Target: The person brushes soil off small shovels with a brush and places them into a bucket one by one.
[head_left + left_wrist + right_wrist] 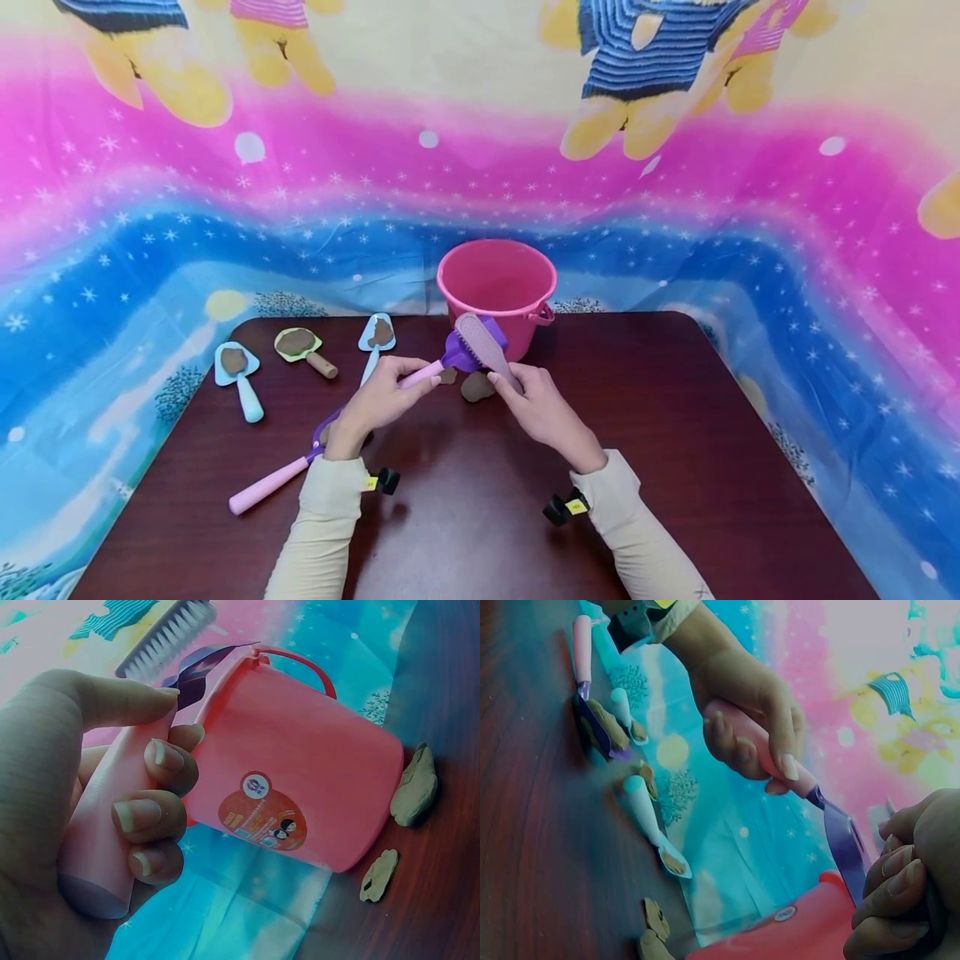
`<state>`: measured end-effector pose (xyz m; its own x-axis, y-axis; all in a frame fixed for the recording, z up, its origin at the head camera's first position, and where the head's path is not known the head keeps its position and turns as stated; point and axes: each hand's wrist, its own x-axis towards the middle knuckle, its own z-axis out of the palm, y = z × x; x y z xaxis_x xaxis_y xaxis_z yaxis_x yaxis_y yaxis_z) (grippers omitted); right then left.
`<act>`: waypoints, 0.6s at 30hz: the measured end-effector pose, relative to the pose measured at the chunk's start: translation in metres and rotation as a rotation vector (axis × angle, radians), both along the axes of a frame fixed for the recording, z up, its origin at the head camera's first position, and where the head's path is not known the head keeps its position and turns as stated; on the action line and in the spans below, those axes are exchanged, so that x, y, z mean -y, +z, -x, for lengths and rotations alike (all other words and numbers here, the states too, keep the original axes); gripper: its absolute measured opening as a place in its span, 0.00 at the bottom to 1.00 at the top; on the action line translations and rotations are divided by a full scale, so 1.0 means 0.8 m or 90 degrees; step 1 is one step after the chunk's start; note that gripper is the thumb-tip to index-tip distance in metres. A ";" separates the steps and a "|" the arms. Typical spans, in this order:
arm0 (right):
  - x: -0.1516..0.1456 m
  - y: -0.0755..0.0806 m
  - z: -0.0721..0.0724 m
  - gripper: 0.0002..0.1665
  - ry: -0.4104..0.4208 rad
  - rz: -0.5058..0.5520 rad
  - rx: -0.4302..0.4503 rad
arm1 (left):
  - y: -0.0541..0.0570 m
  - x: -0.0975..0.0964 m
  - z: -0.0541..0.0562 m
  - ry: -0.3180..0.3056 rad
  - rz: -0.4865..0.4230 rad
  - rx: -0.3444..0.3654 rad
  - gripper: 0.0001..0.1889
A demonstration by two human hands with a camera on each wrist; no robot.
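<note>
My left hand grips the pink handle of a toy shovel with a purple blade. My right hand holds a mauve brush by its handle, with the brush head over the shovel blade. White bristles show on the brush in the left wrist view; whether they touch the blade cannot be told. Both tools are raised in front of a pink bucket. In the right wrist view the shovel's purple blade runs partly behind my right hand.
Brown clay lumps lie before the bucket. On the left are a light-blue scoop, a green scoop with a tan handle and another light-blue scoop, each bearing clay. A second pink-handled shovel lies near my left forearm. Printed cloth backs the table.
</note>
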<state>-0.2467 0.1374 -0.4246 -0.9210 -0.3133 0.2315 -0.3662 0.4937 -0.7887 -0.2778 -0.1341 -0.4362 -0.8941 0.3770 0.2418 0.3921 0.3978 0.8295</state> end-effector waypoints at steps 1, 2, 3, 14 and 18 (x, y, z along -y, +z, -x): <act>0.002 0.000 -0.001 0.20 0.004 -0.001 0.000 | 0.000 0.000 0.000 -0.001 -0.002 0.001 0.11; 0.003 0.000 -0.002 0.19 0.007 -0.003 0.002 | -0.001 0.000 0.000 -0.003 -0.005 0.002 0.11; 0.004 -0.001 -0.002 0.18 0.011 -0.005 0.005 | -0.001 -0.001 0.000 -0.003 -0.006 0.002 0.11; 0.004 -0.010 0.003 0.17 0.014 -0.018 -0.002 | -0.004 0.001 0.001 -0.007 -0.013 -0.018 0.12; 0.002 -0.011 0.007 0.16 0.003 -0.017 -0.006 | -0.005 0.002 0.002 -0.008 -0.022 -0.024 0.11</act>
<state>-0.2527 0.1361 -0.4331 -0.9176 -0.3229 0.2319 -0.3755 0.5125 -0.7722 -0.2794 -0.1355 -0.4401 -0.8792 0.3797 0.2878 0.4281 0.3642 0.8271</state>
